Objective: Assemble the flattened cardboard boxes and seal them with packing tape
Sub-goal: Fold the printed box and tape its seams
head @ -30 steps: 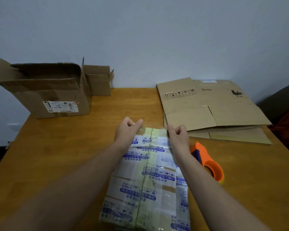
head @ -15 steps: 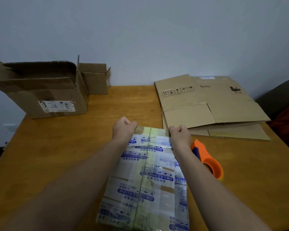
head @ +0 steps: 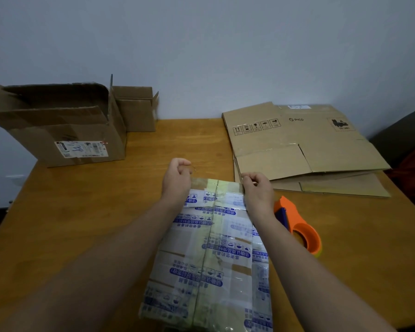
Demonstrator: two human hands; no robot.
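Hands: the left hand (head: 176, 180) and the right hand (head: 258, 190) stayed at the far end of the taped box (head: 211, 248), almost where they were a moment before. The left one sat a little higher.
Taped box: it lay on the wooden table (head: 82, 224) right in front of the person. Shiny tape with blue print was wrapped all over it.
Left hand: it was at the far left corner of the box, with its fingers curled in and the thumb close to them. A thin clear bit showed by the fingertips. It was too small to tell what it was, or if the hand held it.
Right hand: it was at the far right corner, with its fingers curled tight by the box's edge. I could not tell if it pinched anything.
Tape dispenser (head: 300, 226): it was orange and lay on the table just beside the right wrist.
Flattened cardboard boxes (head: 297, 140): they lay in a pile on the far right of the table, just past the right hand.
Big open box (head: 65, 130): it was brown with a white label and stood at the far left.
Small open box (head: 137, 111): it stood just behind the big one, by the wall (head: 201, 44).
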